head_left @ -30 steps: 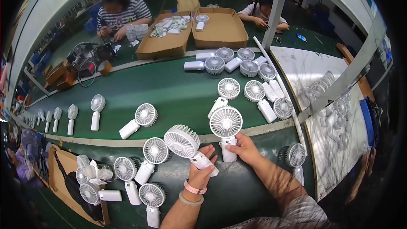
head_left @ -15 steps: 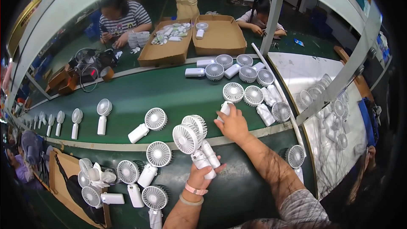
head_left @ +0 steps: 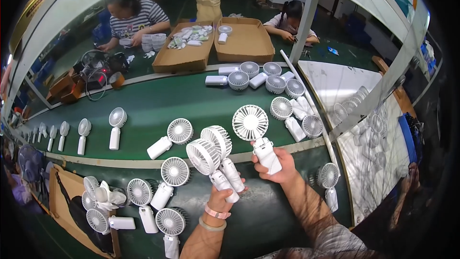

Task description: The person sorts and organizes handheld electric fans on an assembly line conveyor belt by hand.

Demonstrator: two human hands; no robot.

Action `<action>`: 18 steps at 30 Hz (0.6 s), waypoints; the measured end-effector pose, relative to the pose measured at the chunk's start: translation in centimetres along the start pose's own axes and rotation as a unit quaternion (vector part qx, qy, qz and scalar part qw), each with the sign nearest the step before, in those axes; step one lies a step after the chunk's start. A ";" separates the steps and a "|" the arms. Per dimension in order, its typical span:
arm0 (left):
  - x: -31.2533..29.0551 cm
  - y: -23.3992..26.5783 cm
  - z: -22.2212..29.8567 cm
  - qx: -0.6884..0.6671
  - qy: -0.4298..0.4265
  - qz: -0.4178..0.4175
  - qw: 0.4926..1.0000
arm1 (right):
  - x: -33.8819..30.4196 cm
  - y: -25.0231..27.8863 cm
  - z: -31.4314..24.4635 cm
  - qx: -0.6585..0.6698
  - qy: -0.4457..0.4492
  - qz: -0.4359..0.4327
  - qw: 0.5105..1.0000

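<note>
Green belt [head_left: 148, 110], three fans [head_left: 250, 123] in two grips [head_left: 284, 169]

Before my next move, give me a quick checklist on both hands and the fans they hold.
1. Left hand has its load gripped: ok, two white fans held by their handles.
2. Right hand has its load gripped: ok, a third white fan held by its handle.
3. Handles apart between hands: ok, a gap shows.
4. One hand free: not ok, both are occupied.
5. Held fans switched off: cannot tell.

The person wears a pink wristband [head_left: 217, 212], pale bangle [head_left: 212, 226] and grey sleeve [head_left: 337, 236].
</note>
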State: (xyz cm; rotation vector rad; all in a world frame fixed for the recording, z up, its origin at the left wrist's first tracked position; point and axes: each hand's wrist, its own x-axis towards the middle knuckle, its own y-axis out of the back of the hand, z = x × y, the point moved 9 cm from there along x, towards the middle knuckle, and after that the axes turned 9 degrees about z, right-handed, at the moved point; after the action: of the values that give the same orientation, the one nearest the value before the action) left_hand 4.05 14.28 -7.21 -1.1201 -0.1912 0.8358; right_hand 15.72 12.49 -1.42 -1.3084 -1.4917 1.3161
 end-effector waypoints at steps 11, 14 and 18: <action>-0.5 -1.1 0.2 -0.007 0.019 -0.025 0.999 | -0.3 3.6 -2.1 -0.325 0.206 0.202 0.901; -0.6 -1.1 0.2 -0.006 0.019 -0.043 0.999 | -0.5 4.0 -2.8 -0.397 0.234 0.265 0.847; -0.6 -1.5 0.4 -0.011 0.016 -0.049 0.999 | -0.5 3.5 -2.3 -0.371 0.226 0.265 0.861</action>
State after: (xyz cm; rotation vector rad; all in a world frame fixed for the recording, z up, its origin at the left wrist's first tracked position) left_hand 4.16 13.84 -5.62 -1.1360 -0.2274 0.7303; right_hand 18.80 12.35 -4.33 -2.4666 -1.3764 0.6092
